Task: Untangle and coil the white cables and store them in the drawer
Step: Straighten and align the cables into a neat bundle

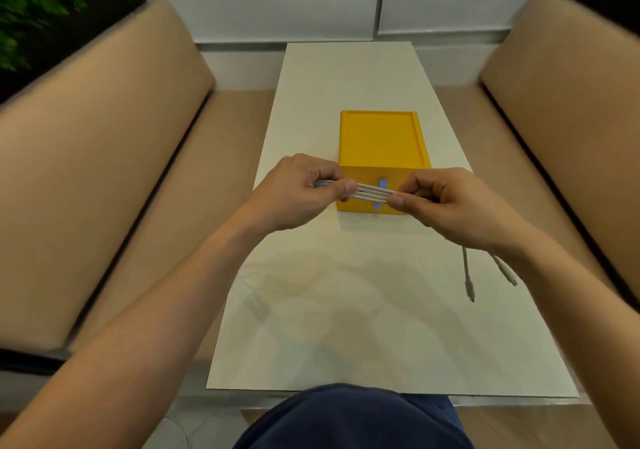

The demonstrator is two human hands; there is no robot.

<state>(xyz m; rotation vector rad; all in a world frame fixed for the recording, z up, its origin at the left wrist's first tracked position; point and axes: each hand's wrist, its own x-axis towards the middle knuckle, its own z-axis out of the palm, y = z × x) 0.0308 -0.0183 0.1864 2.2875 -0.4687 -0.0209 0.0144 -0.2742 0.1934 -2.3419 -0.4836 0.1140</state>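
White cables (pixel 372 194) stretched between left hand (pixel 304 188) and right hand (pixel 453 202), fingers (pixel 348 185) pinching each side

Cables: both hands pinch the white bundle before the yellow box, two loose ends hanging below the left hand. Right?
No: the head view shows the loose ends hanging below the right hand, not the left hand. Both hands do pinch the bundle before the yellow box.

We see the left hand (pixel 304 188) and right hand (pixel 446 202) pinching a bundle of white cables (pixel 374 193) stretched between them, just in front of the yellow drawer box (pixel 381 143) on the white table (pixel 346 310). Two cable ends (pixel 469 282) hang below the right wrist.
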